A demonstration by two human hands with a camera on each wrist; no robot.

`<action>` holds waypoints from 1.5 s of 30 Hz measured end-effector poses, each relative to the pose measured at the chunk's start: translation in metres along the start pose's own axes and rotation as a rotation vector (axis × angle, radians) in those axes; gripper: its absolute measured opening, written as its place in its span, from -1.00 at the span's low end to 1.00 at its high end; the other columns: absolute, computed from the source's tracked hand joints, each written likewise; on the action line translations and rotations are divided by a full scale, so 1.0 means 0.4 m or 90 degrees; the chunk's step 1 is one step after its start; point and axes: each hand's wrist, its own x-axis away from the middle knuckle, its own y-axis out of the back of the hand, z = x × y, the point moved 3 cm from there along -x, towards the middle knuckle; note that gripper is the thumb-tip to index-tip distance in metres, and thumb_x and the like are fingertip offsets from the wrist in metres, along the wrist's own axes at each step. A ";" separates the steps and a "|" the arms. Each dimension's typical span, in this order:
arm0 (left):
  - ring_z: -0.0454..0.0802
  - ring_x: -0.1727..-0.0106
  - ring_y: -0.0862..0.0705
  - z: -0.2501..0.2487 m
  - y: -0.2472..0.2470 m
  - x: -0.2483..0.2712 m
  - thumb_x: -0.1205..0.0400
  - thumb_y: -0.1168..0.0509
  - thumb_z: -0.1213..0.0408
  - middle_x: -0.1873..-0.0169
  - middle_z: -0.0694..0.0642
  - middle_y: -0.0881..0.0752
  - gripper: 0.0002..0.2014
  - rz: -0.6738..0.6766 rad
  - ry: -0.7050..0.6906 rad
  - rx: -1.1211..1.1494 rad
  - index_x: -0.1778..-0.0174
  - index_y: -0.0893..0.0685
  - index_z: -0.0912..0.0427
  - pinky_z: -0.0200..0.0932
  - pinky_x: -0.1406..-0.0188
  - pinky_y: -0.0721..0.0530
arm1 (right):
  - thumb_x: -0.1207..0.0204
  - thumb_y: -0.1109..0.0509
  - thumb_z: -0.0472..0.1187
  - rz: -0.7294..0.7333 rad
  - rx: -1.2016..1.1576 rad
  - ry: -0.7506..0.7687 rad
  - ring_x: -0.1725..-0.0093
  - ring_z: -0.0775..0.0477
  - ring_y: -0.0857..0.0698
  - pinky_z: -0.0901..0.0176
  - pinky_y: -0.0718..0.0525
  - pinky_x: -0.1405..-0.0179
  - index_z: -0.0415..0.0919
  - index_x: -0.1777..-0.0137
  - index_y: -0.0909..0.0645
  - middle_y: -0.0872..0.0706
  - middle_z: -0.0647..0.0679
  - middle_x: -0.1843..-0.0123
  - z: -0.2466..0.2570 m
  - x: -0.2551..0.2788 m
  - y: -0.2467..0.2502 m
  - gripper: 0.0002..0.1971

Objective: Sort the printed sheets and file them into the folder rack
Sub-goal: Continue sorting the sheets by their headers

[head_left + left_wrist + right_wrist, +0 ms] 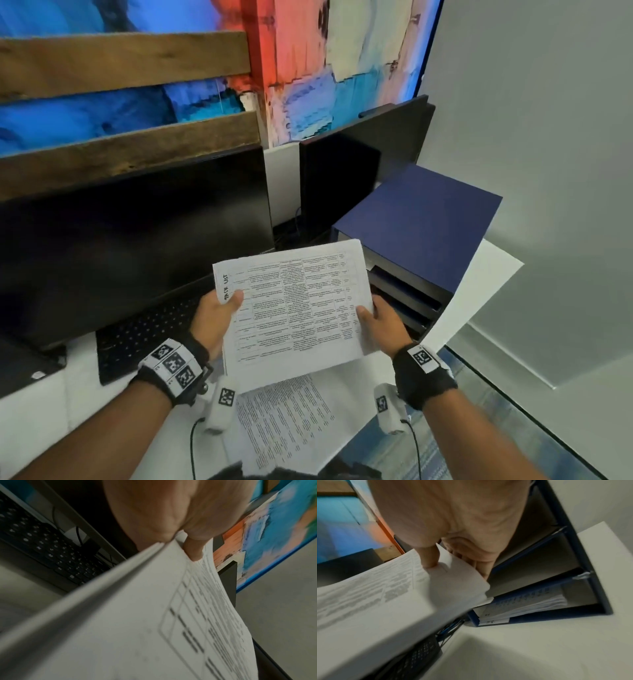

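Stack of printed sheets (291,308) sat centre frame in the head view, held up off the table (41,404) by both hands. Left hand (214,317) gripped the left edge, thumb on top, fingers curled under. Right hand (382,325) gripped the lower right corner the same way, thumb on the top page.

Left wrist view only: stack edge-on (120,601), several sheets thick, thumb (193,549) pressing the top sheet; table grid blurred, unreadable. Keyboard (42,545) upper left there.

Right wrist view only: inside of the blue folder rack (576,550). Upper compartments showed nothing filed; lowest visible one held a pile of papers (530,605) with a white label strip on its front edge, writing too blurred to read. Right-hand fingers (481,566) wrapped under the stack corner (453,582), just beside the rack's open front.

Head view only: rack (421,219) right of centre, well closed on top, slots mostly dark. Loose printed sheet (284,421) lay on the table below the held stack, bottom cut off by the frame. Blank white sheet (479,294) stuck out beside the rack. Two dark monitors (137,240) behind the keyboard (147,329). Top page was a text table with a handwritten heading at its left edge, not clearly legible.
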 end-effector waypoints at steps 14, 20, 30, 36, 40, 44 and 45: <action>0.03 -0.15 -0.74 0.025 -0.077 -0.036 -0.67 -0.23 0.28 -0.13 0.02 -0.77 -0.77 0.105 0.029 -0.145 -0.20 -0.68 0.07 0.23 -0.27 -0.63 | -0.56 -0.36 -0.31 -0.178 -0.295 -0.058 0.39 0.11 -0.70 0.24 -0.76 0.33 -0.39 -0.02 -0.72 -0.80 -0.05 0.30 0.067 0.056 0.148 -0.83; 0.06 -0.20 -0.70 0.011 -0.103 -0.026 -0.71 -0.15 0.36 -0.20 0.08 -0.72 -0.73 0.098 0.037 -0.023 -0.29 -0.62 0.16 0.13 -0.24 -0.63 | -0.54 -0.36 -0.18 -0.157 -0.460 -0.159 0.20 -0.15 -0.77 0.11 -0.74 0.31 -0.30 -0.08 -0.67 -0.77 -0.21 0.16 0.005 0.087 0.168 -0.78; 0.03 -0.11 -0.74 0.030 -0.170 -0.040 -0.71 -0.17 0.28 -0.09 0.05 -0.76 -0.76 0.050 0.016 -0.046 -0.26 -0.60 0.18 -0.07 0.04 -0.74 | -0.65 -0.25 -0.27 -0.195 -0.572 -0.125 0.36 -0.05 -0.65 0.24 -0.75 0.34 -0.42 -0.09 -0.58 -0.67 -0.18 0.30 0.011 0.099 0.147 -0.80; 0.09 -0.05 -0.77 0.025 -0.236 -0.036 -0.73 -0.13 0.25 -0.09 0.16 -0.76 -0.77 0.129 0.039 -0.045 -0.27 -0.54 0.13 0.15 0.05 -0.78 | -0.74 -0.10 -0.15 -0.064 -0.465 -0.158 0.51 -0.07 -0.64 0.16 -0.73 0.45 -0.37 -0.04 -0.60 -0.67 -0.25 0.40 0.048 0.118 0.101 -0.68; 0.13 0.08 -0.81 0.018 -0.269 -0.026 -0.71 -0.17 0.13 -0.07 0.15 -0.75 -0.73 0.221 0.082 -0.076 -0.23 -0.54 0.19 -0.11 0.33 -0.79 | -0.75 0.00 -0.14 -0.133 -0.414 -0.177 0.57 -0.10 -0.54 0.02 -0.75 0.37 -0.50 -0.15 -0.49 -0.57 -0.27 0.50 0.029 0.096 0.120 -0.61; 0.15 0.14 -0.82 0.030 -0.292 -0.042 -0.68 -0.24 0.16 -0.16 0.19 -0.70 -0.66 0.249 0.113 -0.091 -0.25 -0.54 0.35 -0.27 0.42 -0.75 | -0.73 -0.07 -0.03 -0.150 -0.436 -0.170 0.52 -0.07 -0.54 0.19 -0.61 0.57 -0.40 -0.15 -0.53 -0.61 -0.27 0.38 0.008 0.092 0.145 -0.59; 0.14 0.13 -0.82 0.030 -0.298 -0.048 -0.68 -0.24 0.21 -0.16 0.20 -0.71 -0.68 0.238 0.104 -0.098 -0.26 -0.55 0.35 -0.27 0.38 -0.75 | -0.72 -0.13 -0.04 -0.088 -0.417 -0.169 0.50 -0.07 -0.56 0.19 -0.61 0.57 -0.40 -0.12 -0.58 -0.64 -0.24 0.37 0.013 0.100 0.141 -0.61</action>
